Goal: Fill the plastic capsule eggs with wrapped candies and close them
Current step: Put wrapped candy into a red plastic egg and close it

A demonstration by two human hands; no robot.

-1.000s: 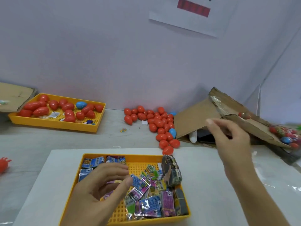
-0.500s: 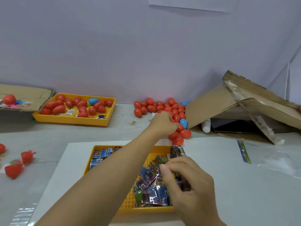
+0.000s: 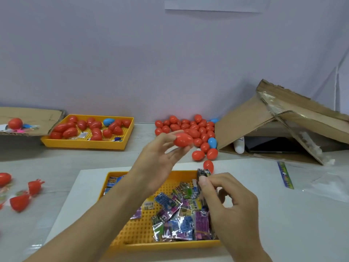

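Closest to me, the right hand [image 3: 229,203] hovers over the near yellow tray [image 3: 132,233], its thumb and fingers curled together around a dark wrapped candy [image 3: 203,173] at the tray's far right corner. The tray sits on a white board [image 3: 264,214] and holds a loose heap of wrapped candies [image 3: 179,210] in purple, blue and green foil, mostly on its right side.

Above the tray's far edge, the left hand [image 3: 160,157] is raised off the surface [image 3: 56,163], fingertips and thumb holding 1 closed red egg [image 3: 182,140] lying sideways.

Off to the left lie a few red pieces [image 3: 18,203], blurred.

Beyond the held egg, a pile of red eggs [image 3: 190,129] with 2 blue ones among them spreads against the wall, trailing toward the board. A tipped cardboard box [image 3: 273,125] rests just right of the pile. Far left, a second yellow tray [image 3: 85,144] carries more red eggs and 1 blue, beside a flat piece of cardboard [image 3: 37,114].
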